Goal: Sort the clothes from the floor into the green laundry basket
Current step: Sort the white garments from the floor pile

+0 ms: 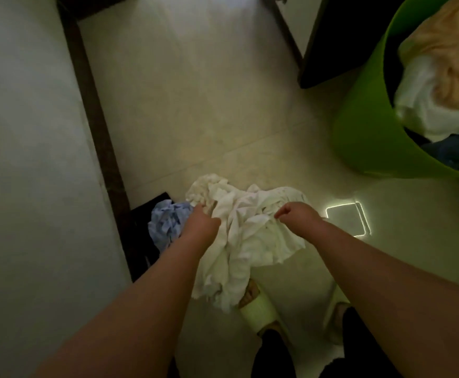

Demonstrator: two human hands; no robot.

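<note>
White garment (250, 233) lifted, gripped by left hand (204, 223) and right hand (295, 215), fingers curled in. Next: carry far right into green laundry basket (364, 115).

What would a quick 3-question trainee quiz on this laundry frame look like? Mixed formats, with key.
1. True or false: the green laundry basket holds no clothes yet.
2. Multiple choice: what do the left hand and right hand grip? A) a blue cloth B) the white garment C) the basket rim
3. Fill in: the light blue cloth lies to the ____ of the white garment, from the person's side.

Key: 1 false, white and orange clothes lie inside; 2 B; 3 left.
</note>
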